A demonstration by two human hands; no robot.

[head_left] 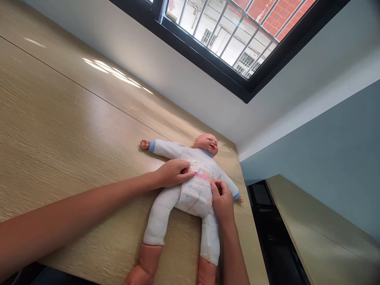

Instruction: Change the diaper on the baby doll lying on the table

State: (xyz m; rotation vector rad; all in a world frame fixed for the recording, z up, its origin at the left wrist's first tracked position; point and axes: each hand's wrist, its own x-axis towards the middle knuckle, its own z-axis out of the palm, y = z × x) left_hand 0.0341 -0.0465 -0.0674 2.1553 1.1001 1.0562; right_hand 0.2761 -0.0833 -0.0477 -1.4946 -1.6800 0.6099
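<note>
Left hand (175,173): your fingers pinch the edge of the diaper (196,194)
Right hand (222,198): you pinch its opposite side
Doll (191,152): face-up between your hands, on the tabletop (89,134)
Diaper front: up over belly; side fastening seems unfinished, hidden by your fingers

Sun-streaked wood table (65,107) beside white wall (178,83), 1 black-framed window (225,33) above
</note>
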